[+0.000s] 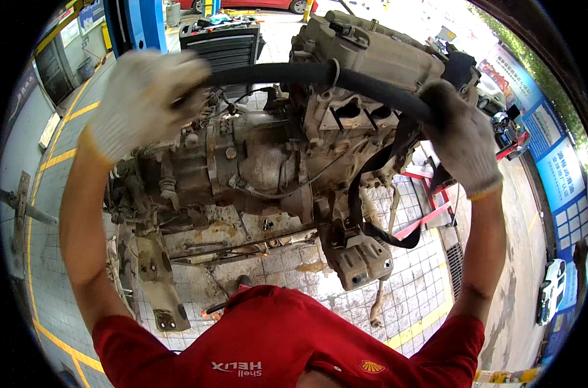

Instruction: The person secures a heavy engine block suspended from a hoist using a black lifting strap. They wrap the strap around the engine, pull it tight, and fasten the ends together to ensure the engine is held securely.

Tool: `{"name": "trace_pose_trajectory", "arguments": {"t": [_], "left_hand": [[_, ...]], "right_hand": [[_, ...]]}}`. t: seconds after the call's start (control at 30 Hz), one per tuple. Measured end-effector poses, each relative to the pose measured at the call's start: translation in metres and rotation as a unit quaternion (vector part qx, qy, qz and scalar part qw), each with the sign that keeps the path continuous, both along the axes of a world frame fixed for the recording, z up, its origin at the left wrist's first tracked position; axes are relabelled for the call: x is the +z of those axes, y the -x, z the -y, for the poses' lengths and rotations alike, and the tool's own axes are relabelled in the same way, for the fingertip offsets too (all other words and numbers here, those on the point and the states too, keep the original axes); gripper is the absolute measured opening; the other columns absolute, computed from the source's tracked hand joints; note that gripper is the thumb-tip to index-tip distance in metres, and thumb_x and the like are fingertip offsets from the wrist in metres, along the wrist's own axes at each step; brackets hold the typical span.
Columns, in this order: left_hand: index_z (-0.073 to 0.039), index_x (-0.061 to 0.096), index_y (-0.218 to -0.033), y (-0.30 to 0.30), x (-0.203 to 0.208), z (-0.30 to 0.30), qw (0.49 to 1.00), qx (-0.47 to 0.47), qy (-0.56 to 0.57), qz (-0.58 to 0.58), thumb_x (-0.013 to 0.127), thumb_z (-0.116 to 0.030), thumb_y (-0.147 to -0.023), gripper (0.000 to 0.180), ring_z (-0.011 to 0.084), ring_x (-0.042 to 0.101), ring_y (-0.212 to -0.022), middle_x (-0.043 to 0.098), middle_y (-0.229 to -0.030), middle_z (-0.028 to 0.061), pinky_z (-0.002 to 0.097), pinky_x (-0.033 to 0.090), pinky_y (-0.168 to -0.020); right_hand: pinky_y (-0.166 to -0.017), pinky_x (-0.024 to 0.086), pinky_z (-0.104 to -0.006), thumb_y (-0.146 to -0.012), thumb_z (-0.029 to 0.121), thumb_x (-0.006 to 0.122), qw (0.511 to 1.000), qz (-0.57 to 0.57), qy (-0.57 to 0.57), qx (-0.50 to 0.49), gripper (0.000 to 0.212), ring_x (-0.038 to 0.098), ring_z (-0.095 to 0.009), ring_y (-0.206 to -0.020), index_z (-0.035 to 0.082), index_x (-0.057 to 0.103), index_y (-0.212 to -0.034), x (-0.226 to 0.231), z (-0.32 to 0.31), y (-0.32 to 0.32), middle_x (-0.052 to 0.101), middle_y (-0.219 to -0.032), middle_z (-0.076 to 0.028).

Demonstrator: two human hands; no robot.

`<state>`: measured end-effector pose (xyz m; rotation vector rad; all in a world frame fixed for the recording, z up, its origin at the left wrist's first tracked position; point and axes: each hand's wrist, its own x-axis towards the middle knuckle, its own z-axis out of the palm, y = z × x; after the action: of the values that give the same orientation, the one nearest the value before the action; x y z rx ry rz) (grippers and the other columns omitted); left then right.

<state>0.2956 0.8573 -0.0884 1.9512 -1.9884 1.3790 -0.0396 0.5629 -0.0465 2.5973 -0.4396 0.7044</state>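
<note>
A thick black hose (274, 73) arches in front of me, with a thin metal ring clamp (335, 74) around its middle. My left hand (148, 100), in a white knit glove, is closed around its left end and is slightly blurred. The other end is in my right hand (462, 139), also gloved, its fingers darkened and wrapped round the hose. Beneath and beyond the hose is a dirty engine (371, 55) with open ports on its near side. A greasy gearbox (261, 155) joins it at the left. Below my right hand, a loose black belt (357, 200) hangs in a loop.
A metal heat shield (362, 262) and a rusty bracket (155, 278) stick out toward me. Red metal stand parts (436, 207) are at the right of the engine. Behind stand a black tool cart (219, 42) and a blue post (139, 26). Tiled floor (281, 265) lies below.
</note>
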Motion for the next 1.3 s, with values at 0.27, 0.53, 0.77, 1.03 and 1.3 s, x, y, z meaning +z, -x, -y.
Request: {"name": "trace_pose_trajectory", "arguments": {"t": [0.27, 0.53, 0.77, 1.03, 1.3], "left_hand": [[-0.010, 0.053, -0.145, -0.159, -0.120, -0.307, 0.908, 0.378, 0.074, -0.167, 0.077, -0.019, -0.092, 0.059, 0.0234, 0.063, -0.122, 0.061, -0.140, 0.0083, 0.0380, 0.049, -0.109], [-0.001, 0.046, -0.152, -0.200, -0.197, -0.384, 0.509, -0.070, 0.411, -0.753, 0.055, -0.020, -0.108, 0.049, 0.0211, 0.059, -0.126, 0.057, -0.145, 0.0132, 0.0356, 0.049, -0.109], [0.002, 0.052, -0.146, -0.202, -0.238, -0.377, 0.802, 0.177, 0.229, -0.522, 0.056, -0.023, -0.107, 0.046, 0.0180, 0.061, -0.121, 0.060, -0.140, 0.0107, 0.0287, 0.051, -0.102], [0.002, 0.055, -0.143, -0.153, -0.302, -0.461, 0.753, 0.425, 0.246, -0.438, 0.059, -0.007, -0.103, 0.042, 0.0242, 0.066, -0.119, 0.065, -0.137, 0.0135, 0.0345, 0.055, -0.097], [-0.012, 0.070, -0.120, -0.109, -0.299, -0.578, 0.655, 0.676, 0.201, -0.271, 0.059, -0.046, -0.098, 0.042, 0.0298, 0.070, -0.090, 0.072, -0.108, 0.0167, 0.0465, 0.055, -0.075]], "right_hand": [[-0.083, 0.060, -0.0345, -0.089, 0.015, 0.077, 0.941, 0.230, 0.241, -0.064, 0.035, 0.075, -0.021, -0.098, 0.015, 0.070, -0.123, 0.061, 0.043, 0.057, 0.076, -0.108, -0.010], [-0.087, 0.055, -0.0331, -0.091, 0.009, 0.069, 0.885, 0.445, 0.133, -0.039, 0.033, 0.071, -0.025, -0.099, 0.009, 0.067, -0.123, 0.115, 0.054, 0.019, 0.072, -0.107, -0.012], [-0.085, 0.060, -0.0403, -0.082, 0.051, 0.083, 0.876, 0.298, 0.349, -0.147, 0.071, 0.071, -0.032, -0.109, 0.016, 0.059, -0.139, 0.116, 0.089, 0.073, 0.073, -0.122, -0.011], [-0.084, 0.060, -0.0361, -0.087, 0.023, 0.083, 0.930, 0.306, 0.113, -0.169, 0.055, 0.074, -0.025, -0.103, 0.013, 0.062, -0.136, 0.027, 0.136, 0.108, 0.072, -0.120, -0.010], [-0.095, 0.054, -0.0221, -0.098, 0.032, 0.072, 0.844, 0.316, 0.426, -0.079, 0.047, 0.069, -0.013, -0.113, 0.007, 0.063, -0.137, 0.165, 0.126, 0.030, 0.072, -0.130, -0.006]]}}
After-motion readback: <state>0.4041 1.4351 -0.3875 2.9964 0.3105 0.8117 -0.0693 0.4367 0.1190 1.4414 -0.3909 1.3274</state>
